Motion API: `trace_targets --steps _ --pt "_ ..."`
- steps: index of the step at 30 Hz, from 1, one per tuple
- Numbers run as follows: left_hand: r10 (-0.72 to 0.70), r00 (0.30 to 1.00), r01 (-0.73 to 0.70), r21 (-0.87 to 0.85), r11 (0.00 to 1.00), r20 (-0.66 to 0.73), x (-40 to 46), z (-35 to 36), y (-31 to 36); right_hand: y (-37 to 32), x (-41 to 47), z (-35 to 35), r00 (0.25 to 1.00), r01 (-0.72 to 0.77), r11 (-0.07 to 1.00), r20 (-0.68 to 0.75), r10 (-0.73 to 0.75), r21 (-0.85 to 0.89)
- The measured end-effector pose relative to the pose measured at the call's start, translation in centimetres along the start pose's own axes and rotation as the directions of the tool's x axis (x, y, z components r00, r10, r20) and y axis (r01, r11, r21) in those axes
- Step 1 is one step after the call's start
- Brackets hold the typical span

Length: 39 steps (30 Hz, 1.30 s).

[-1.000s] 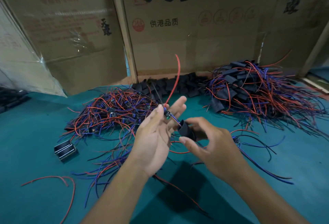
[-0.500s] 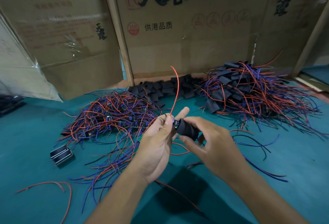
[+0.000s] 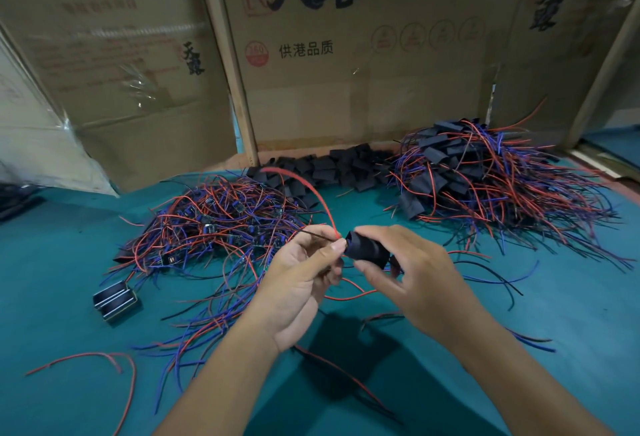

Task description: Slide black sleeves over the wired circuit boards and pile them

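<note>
While the black sleeve [image 3: 367,250] hangs in mid-air above the green table [image 3: 571,349], the right hand [image 3: 412,279] grips it, thumb underneath and fingers curled over the top. Its open end faces the left hand [image 3: 298,283], whose thumb and fingers pinch a red wire [image 3: 304,182] and a thin dark wire right at the sleeve's mouth; the circuit board itself is hidden inside or behind the fingers. That red wire arcs up and away to the left. Behind the left hand lies a tangle of bare wired boards [image 3: 214,224] with red and blue leads. Farther back sits a row of loose black sleeves [image 3: 332,169], and to the right a heap of finished sleeved boards [image 3: 485,176]. A small dark metal part [image 3: 116,300] rests near the left edge, with a stray red wire [image 3: 104,363] in front of it. Cardboard boxes [image 3: 346,54] stand along the back.
</note>
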<state>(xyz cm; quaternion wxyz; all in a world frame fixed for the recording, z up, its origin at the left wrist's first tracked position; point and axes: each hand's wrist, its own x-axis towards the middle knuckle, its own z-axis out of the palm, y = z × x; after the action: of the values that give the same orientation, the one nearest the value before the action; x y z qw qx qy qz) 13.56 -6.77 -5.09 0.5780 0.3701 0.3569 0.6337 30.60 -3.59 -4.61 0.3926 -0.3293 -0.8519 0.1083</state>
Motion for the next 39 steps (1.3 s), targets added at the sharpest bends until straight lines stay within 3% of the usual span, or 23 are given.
trace_targets --steps 5,9,14,18,28,39 --pt "-0.047 0.998 0.047 0.001 0.999 0.048 0.0 -0.4 0.5 -0.3 0.1 -0.2 0.999 0.034 0.999 0.040 -0.035 0.030" --pt "-0.005 1.000 0.004 0.025 1.000 0.024 0.1 -0.6 0.6 -0.5 0.1 -0.3 0.998 0.027 0.999 0.054 -0.029 0.039" --pt "0.090 0.996 -0.088 0.241 0.966 0.002 -0.1 -0.9 0.6 -0.5 0.1 -0.4 0.995 0.033 0.998 0.089 -0.037 0.044" --pt "0.105 0.994 -0.094 0.283 0.955 -0.025 -0.1 -0.5 0.3 -0.6 0.1 -0.4 0.993 0.031 0.999 0.113 -0.035 0.035" --pt "-0.201 0.979 0.198 0.077 0.977 0.031 -0.3 -0.9 0.8 -0.1 0.0 -0.2 0.985 0.049 0.998 0.164 -0.057 0.050" --pt "-0.394 0.918 0.396 -0.033 0.918 0.043 0.0 -1.3 0.4 -0.2 -0.1 0.2 0.968 0.067 0.997 0.238 -0.077 0.048"
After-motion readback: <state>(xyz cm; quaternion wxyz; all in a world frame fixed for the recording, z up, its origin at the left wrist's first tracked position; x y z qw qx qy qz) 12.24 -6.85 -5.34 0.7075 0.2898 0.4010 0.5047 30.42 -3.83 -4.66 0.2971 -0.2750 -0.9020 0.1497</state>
